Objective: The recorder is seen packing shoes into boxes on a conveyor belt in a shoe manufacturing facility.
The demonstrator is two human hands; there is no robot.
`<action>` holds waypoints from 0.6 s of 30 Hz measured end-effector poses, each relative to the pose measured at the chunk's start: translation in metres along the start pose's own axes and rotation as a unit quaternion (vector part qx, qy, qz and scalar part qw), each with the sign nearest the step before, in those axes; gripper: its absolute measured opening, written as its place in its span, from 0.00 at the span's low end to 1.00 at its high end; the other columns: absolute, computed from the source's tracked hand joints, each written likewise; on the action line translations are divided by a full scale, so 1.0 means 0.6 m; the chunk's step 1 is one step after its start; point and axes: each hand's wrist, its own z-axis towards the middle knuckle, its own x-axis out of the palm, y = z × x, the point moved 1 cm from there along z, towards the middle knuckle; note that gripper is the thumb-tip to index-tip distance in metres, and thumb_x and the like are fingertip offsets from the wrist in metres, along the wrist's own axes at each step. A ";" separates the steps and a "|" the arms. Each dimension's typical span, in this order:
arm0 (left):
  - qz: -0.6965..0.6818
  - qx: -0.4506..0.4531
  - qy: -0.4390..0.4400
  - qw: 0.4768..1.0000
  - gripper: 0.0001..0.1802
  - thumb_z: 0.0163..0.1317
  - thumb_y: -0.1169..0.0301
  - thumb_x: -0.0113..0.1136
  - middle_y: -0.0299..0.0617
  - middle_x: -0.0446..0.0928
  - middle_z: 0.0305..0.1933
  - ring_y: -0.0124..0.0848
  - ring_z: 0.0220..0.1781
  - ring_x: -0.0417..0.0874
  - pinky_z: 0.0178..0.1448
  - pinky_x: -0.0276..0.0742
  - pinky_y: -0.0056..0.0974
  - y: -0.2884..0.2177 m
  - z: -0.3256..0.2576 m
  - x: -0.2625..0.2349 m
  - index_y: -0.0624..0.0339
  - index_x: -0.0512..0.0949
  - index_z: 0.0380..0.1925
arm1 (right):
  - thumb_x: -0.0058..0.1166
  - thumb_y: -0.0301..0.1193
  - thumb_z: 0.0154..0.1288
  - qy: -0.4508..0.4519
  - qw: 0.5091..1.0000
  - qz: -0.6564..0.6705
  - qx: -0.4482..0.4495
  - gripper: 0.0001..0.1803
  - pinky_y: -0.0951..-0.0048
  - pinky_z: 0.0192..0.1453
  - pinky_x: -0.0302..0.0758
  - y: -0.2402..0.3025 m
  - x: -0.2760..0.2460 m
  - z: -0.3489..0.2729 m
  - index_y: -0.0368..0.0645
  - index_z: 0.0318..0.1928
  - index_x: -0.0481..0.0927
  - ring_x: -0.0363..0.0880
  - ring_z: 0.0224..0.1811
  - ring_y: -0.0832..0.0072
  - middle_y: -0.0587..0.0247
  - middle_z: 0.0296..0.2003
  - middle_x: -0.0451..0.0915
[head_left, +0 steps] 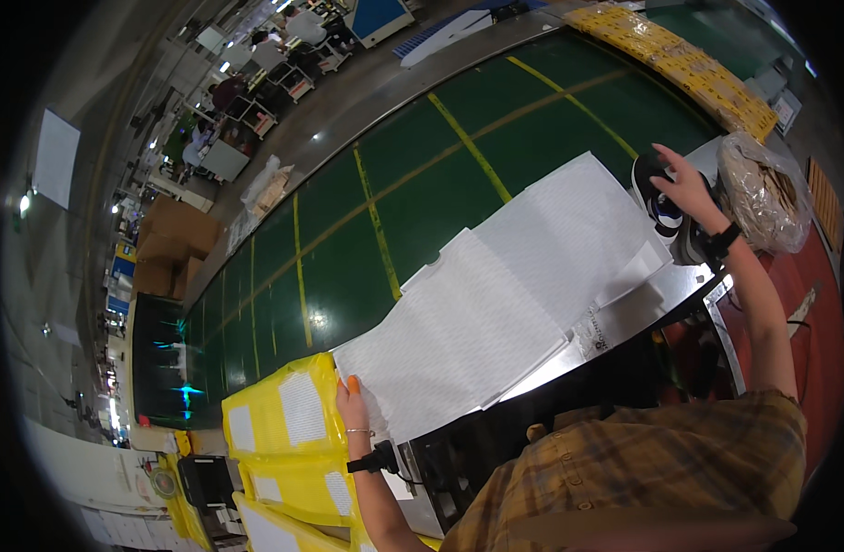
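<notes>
"What are the materials here?"

"The white paper sheets (477, 322) run across the centre of the frame: thin, flat, finely patterned, rectangular and overlapping. Under them, the green table (422, 221) is smooth and marked with yellow lines. The black shoe (647, 179), at right, has a rounded shape and a pale sole."

"And what crowds the space?"

"Glossy yellow packages (268, 414) at lower left sit right against the sheets' left end. At right, a crinkled clear bag (763, 198) with brownish contents lies just beside the shoe; a long yellow wrapped bundle (670, 60) fills the upper right."

"Where are the hands?"

"The left hand (353, 405), something orange on one fingertip, is at the sheets' lower-left end; I can't tell whether it pinches them. The right hand (689, 190) is over the shoe, thumb and fingers apart; whether they touch it is unclear."
</notes>
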 end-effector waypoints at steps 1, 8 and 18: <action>0.018 0.006 -0.009 1.000 0.21 0.72 0.64 0.52 0.52 0.81 0.49 0.39 0.50 0.79 0.56 0.72 0.37 0.000 -0.002 -0.004 0.70 0.74 0.55 | 0.63 0.31 0.56 0.009 0.998 -0.058 0.016 0.34 0.65 0.51 0.75 -0.006 -0.017 -0.003 0.49 0.65 0.71 0.78 0.44 0.61 0.55 0.54 0.77; 0.032 0.005 -0.017 0.999 0.21 0.72 0.63 0.53 0.53 0.81 0.46 0.39 0.47 0.80 0.54 0.73 0.38 -0.024 -0.001 -0.007 0.71 0.75 0.53 | 0.62 0.37 0.55 0.078 0.967 -0.213 0.120 0.32 0.56 0.64 0.71 -0.102 -0.092 -0.126 0.54 0.63 0.71 0.73 0.59 0.45 0.51 0.62 0.69; 0.019 0.044 -0.018 0.999 0.21 0.72 0.61 0.52 0.53 0.82 0.45 0.41 0.45 0.81 0.52 0.74 0.40 0.010 -0.007 -0.005 0.71 0.76 0.51 | 0.66 0.28 0.37 0.057 0.959 -0.221 0.170 0.29 0.53 0.50 0.75 -0.068 -0.102 -0.093 0.53 0.44 0.69 0.77 0.47 0.45 0.53 0.43 0.70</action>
